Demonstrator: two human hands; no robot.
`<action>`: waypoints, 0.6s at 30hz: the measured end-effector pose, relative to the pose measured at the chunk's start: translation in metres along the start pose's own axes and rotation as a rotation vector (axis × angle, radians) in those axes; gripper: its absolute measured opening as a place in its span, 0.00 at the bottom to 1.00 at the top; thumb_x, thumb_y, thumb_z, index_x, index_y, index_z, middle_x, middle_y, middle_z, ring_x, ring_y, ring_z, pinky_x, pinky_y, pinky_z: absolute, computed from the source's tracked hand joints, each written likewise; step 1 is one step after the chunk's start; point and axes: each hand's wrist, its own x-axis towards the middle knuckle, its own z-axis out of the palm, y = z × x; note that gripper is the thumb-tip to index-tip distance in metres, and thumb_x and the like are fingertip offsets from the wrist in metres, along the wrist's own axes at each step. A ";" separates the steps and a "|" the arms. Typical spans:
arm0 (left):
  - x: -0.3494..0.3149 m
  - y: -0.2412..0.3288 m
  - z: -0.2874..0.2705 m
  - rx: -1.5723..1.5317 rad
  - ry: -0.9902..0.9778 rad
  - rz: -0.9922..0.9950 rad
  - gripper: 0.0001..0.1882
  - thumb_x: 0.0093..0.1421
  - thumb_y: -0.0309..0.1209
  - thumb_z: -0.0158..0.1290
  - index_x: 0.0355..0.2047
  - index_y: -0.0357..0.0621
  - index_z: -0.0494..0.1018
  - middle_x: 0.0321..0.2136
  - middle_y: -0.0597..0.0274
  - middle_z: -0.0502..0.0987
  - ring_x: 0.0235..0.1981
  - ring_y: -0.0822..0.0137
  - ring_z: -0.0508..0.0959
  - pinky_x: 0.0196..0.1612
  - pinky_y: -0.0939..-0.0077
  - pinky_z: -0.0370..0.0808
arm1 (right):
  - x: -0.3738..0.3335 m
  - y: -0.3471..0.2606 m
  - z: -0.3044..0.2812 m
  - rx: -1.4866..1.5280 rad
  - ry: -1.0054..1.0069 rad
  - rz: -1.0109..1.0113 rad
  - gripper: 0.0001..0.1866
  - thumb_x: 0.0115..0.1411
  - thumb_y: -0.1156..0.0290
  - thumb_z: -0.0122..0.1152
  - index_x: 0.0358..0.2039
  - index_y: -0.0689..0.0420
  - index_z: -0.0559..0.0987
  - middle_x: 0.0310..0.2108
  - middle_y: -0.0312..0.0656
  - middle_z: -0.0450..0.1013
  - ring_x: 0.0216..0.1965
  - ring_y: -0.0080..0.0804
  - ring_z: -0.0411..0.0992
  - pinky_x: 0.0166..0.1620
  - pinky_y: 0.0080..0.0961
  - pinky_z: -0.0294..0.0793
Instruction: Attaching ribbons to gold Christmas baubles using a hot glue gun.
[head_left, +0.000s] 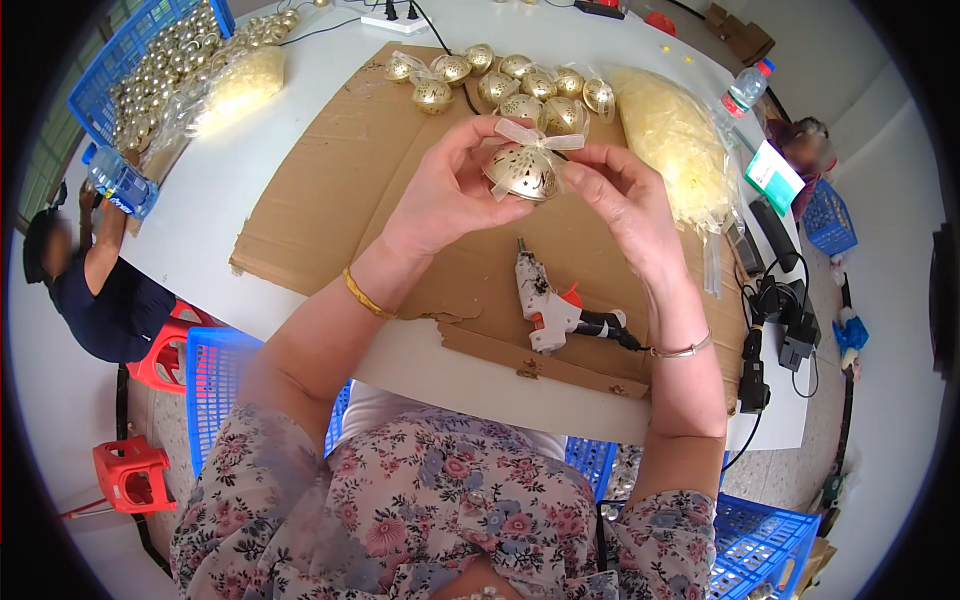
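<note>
Bell (524, 174) (gold, pierced) fills the curled grip of the left hand (455, 185); the right hand (622, 205) pinches its bow (535, 137). Cardboard (330, 200) lies beneath.

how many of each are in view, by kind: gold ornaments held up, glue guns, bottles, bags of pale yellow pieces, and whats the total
Gold ornament held up: 1
Glue gun: 1
Bottles: 2
Bags of pale yellow pieces: 2
Total: 6
</note>
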 end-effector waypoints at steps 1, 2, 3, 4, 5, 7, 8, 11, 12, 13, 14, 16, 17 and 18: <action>-0.001 0.000 0.003 0.017 -0.012 0.060 0.29 0.43 0.19 0.60 0.46 0.40 0.62 0.48 0.59 0.65 0.49 0.66 0.68 0.49 0.74 0.69 | -0.001 -0.001 0.004 0.052 -0.057 0.028 0.20 0.52 0.70 0.61 0.44 0.66 0.71 0.36 0.40 0.72 0.39 0.23 0.69 0.44 0.20 0.68; -0.001 0.000 0.005 0.017 -0.011 0.061 0.29 0.43 0.19 0.60 0.46 0.40 0.62 0.48 0.59 0.65 0.49 0.66 0.68 0.49 0.74 0.69 | -0.001 0.000 0.006 0.052 -0.057 0.028 0.20 0.52 0.70 0.61 0.44 0.66 0.71 0.36 0.40 0.72 0.39 0.23 0.69 0.44 0.20 0.68; -0.002 -0.001 0.007 0.106 -0.012 0.126 0.28 0.43 0.20 0.60 0.45 0.40 0.62 0.48 0.59 0.65 0.49 0.67 0.68 0.49 0.74 0.69 | -0.001 0.001 0.007 0.025 -0.124 0.021 0.23 0.50 0.71 0.63 0.46 0.65 0.69 0.38 0.40 0.71 0.39 0.24 0.69 0.45 0.21 0.68; -0.003 -0.001 0.008 0.195 -0.011 0.190 0.27 0.44 0.21 0.60 0.44 0.41 0.63 0.49 0.59 0.65 0.49 0.67 0.69 0.49 0.74 0.69 | -0.002 0.002 0.010 -0.001 -0.194 0.016 0.26 0.49 0.71 0.64 0.48 0.65 0.68 0.39 0.41 0.71 0.39 0.25 0.69 0.46 0.22 0.68; -0.003 -0.004 0.009 0.196 -0.008 0.189 0.27 0.44 0.21 0.60 0.44 0.41 0.63 0.49 0.59 0.65 0.49 0.67 0.69 0.49 0.74 0.69 | -0.005 -0.009 0.013 0.049 -0.244 0.073 0.32 0.47 0.73 0.66 0.52 0.64 0.64 0.41 0.40 0.70 0.42 0.26 0.69 0.47 0.24 0.68; -0.003 -0.009 0.011 0.290 0.001 0.330 0.24 0.43 0.21 0.60 0.40 0.43 0.64 0.47 0.58 0.68 0.47 0.65 0.71 0.48 0.74 0.69 | -0.006 -0.004 0.019 0.137 -0.235 0.032 0.33 0.47 0.74 0.66 0.52 0.64 0.63 0.42 0.40 0.69 0.43 0.26 0.68 0.47 0.24 0.68; -0.003 -0.008 0.011 0.288 0.001 0.330 0.24 0.43 0.21 0.60 0.40 0.43 0.64 0.47 0.58 0.68 0.47 0.65 0.71 0.48 0.74 0.69 | -0.006 -0.001 0.020 0.225 -0.222 -0.010 0.34 0.47 0.76 0.66 0.53 0.63 0.62 0.42 0.39 0.69 0.44 0.26 0.68 0.48 0.24 0.67; -0.003 -0.006 0.011 0.563 0.004 0.403 0.24 0.40 0.21 0.61 0.38 0.45 0.64 0.46 0.55 0.70 0.46 0.61 0.72 0.47 0.72 0.70 | -0.005 0.008 0.021 0.230 -0.189 -0.078 0.34 0.44 0.77 0.66 0.52 0.66 0.62 0.40 0.41 0.70 0.39 0.24 0.70 0.44 0.22 0.71; -0.002 -0.008 0.011 0.592 0.007 0.427 0.24 0.39 0.21 0.61 0.38 0.45 0.64 0.46 0.54 0.70 0.47 0.59 0.72 0.46 0.71 0.70 | -0.004 0.011 0.021 0.226 -0.190 -0.077 0.34 0.44 0.77 0.66 0.52 0.66 0.62 0.40 0.41 0.70 0.39 0.24 0.70 0.44 0.22 0.71; -0.002 -0.010 0.011 0.623 0.012 0.449 0.25 0.38 0.21 0.61 0.37 0.45 0.64 0.45 0.53 0.70 0.47 0.56 0.71 0.46 0.70 0.70 | -0.004 0.014 0.022 0.206 -0.177 -0.089 0.34 0.44 0.76 0.66 0.52 0.66 0.62 0.40 0.41 0.70 0.39 0.24 0.70 0.43 0.22 0.71; -0.002 -0.010 0.011 0.621 0.016 0.449 0.25 0.38 0.21 0.61 0.37 0.45 0.64 0.45 0.53 0.70 0.47 0.56 0.71 0.46 0.70 0.70 | -0.003 0.015 0.021 0.186 -0.162 -0.102 0.34 0.44 0.75 0.66 0.52 0.66 0.63 0.39 0.41 0.70 0.39 0.25 0.70 0.43 0.23 0.71; -0.003 -0.011 0.011 0.631 -0.003 0.435 0.25 0.38 0.21 0.61 0.37 0.45 0.64 0.46 0.54 0.70 0.48 0.56 0.71 0.46 0.69 0.70 | -0.003 0.011 0.020 0.103 -0.173 -0.061 0.34 0.45 0.77 0.65 0.53 0.66 0.62 0.41 0.40 0.69 0.41 0.26 0.69 0.46 0.23 0.69; -0.003 -0.010 0.009 0.628 0.002 0.435 0.25 0.38 0.21 0.61 0.37 0.45 0.64 0.46 0.54 0.70 0.48 0.56 0.71 0.46 0.69 0.70 | -0.004 0.007 0.019 0.022 -0.181 -0.021 0.34 0.46 0.78 0.63 0.53 0.65 0.61 0.43 0.40 0.68 0.44 0.27 0.68 0.49 0.24 0.67; -0.003 -0.009 0.008 0.660 -0.017 0.416 0.25 0.38 0.22 0.61 0.38 0.45 0.64 0.46 0.55 0.70 0.48 0.56 0.71 0.46 0.69 0.70 | -0.004 0.002 0.019 0.018 -0.185 -0.019 0.34 0.46 0.78 0.63 0.53 0.65 0.61 0.43 0.40 0.68 0.44 0.27 0.68 0.49 0.24 0.67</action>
